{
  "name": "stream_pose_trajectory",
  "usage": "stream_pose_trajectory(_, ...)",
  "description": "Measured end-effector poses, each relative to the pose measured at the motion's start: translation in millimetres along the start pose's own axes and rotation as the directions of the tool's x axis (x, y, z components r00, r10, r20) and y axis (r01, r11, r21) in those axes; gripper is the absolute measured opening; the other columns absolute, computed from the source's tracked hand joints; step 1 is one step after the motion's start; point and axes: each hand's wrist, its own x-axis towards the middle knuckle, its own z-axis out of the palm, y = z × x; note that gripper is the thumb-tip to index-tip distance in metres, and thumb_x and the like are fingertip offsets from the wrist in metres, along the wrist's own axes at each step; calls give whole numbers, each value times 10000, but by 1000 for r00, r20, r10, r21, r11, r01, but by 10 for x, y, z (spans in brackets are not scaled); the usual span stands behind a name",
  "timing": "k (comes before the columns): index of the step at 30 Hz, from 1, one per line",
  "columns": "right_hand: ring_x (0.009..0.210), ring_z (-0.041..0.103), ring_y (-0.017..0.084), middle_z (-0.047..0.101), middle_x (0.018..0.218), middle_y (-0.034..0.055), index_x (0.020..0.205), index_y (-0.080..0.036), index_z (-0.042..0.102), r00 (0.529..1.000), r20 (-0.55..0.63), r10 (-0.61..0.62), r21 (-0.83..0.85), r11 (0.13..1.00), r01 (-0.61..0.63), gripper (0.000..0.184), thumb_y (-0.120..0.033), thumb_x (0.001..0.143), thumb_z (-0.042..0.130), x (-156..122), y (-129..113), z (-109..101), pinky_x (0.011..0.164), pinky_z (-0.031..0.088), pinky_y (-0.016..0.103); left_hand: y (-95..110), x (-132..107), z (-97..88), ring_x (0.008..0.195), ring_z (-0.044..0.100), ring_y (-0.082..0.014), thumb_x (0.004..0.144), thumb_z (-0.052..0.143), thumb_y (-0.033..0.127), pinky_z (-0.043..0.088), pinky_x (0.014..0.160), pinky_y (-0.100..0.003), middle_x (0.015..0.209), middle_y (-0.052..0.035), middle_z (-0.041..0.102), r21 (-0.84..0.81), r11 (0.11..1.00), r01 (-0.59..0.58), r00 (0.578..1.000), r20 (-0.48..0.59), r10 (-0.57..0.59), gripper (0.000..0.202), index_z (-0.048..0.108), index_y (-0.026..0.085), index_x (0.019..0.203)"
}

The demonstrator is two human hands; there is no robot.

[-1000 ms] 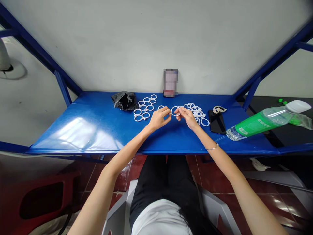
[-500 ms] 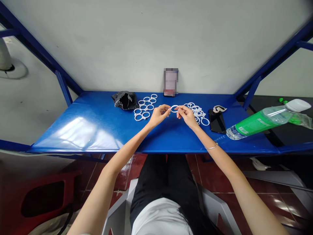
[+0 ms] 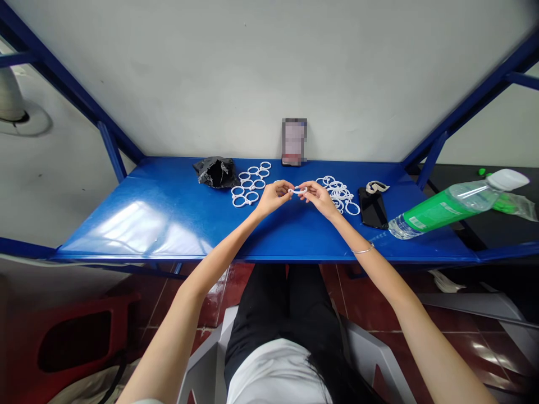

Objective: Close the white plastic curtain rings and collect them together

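Looks like a small indoor workspace, dorm-ish or mini workshop imo, can't tell which tbh. Going by: blue metal frame (image 3: 63, 80) around a matching desk (image 3: 197, 207), set vs a plain pale wall (image 3: 202, 67), red tiled floor (image 3: 364, 306) below, gray plastic chair (image 3: 366, 339), red plastic seat (image 3: 119, 331) off to the left. Also got everyday stuff on top, e.g. water btl (image 3: 442, 210) & a black phone (image 3: 373, 209).

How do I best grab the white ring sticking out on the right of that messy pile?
Probably pinch the right rim of that white ring, coming from the right. Its rim is thin with an open hole for a fingertip, other rings crowd its left, and a gap separates it from the black phone.
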Motion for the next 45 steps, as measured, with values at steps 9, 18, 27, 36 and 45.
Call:
stream_pose_trajectory(9, 770, 614, 184, 637, 827, 36, 787, -207, 588, 968, 14, -250, -345, 908, 240, 81, -164, 815, 525, -1, -26, 10, 678, 489, 304, -95, 34, 14, 776, 669, -152, 818, 617, 249, 549, 718, -265, 875, -51, 711, 178, 979, -96, 995, 1, 97, 135, 650, 149, 902)
stream_pose_trajectory(18, 780, 599, 202, 640, 834, 56, 765, -217, 581, 930, 82, -358, -525, 778, 346, 171, -94, 800, 468, 8, 7, -17, 646, 473, 310, -154, 38, -4, 745, 670, -142, 818, 640, 317, 545, 743, -275, 828, -37, 695, 137, 986, -96, 995, -13, 99, 192, 616, 151, 912)
stream_pose_trajectory(27, 709, 575, 186, 659, 881, 62, 799, -206, 611, 940, 148, -307, -641, 694, 328, 187, -84, 797, 470, 8, 90, -15, 663, 451, 310, -286, 80, -18, 652, 620, -132, 812, 610, 308, 515, 648, -256, 749, -30, 673, 284, 946, -158, 987, 45, 152, 153, 634, 157, 808)
stream_pose_trajectory(36, 755, 591, 207, 678, 901, 78, 861, -186, 647, 955, 127, -269, -718, 639, 276, 191, -103, 809, 483, -9, 153, -25, 683, 439, 312, -305, 29, 44, 572, 595, -123, 835, 572, 344, 481, 576, -235, 700, -36, 664, 337, 925, -178, 984, 66, 166, 222, 650, 137, 845)
stream_pose_trajectory(45, 866, 623, 234, 683, 940, 104, 892, -170, 673, 951, 187, -246, -699, 647, 305, 245, -100, 835, 445, 14, 221, -1, 793, 501, 362, -355, -6, 50, 610, 584, -122, 851, 624, 466, 490, 621, -245, 806, -51, 682, 370, 903, -216, 975, 130, 180, 368, 688, 142, 1014)
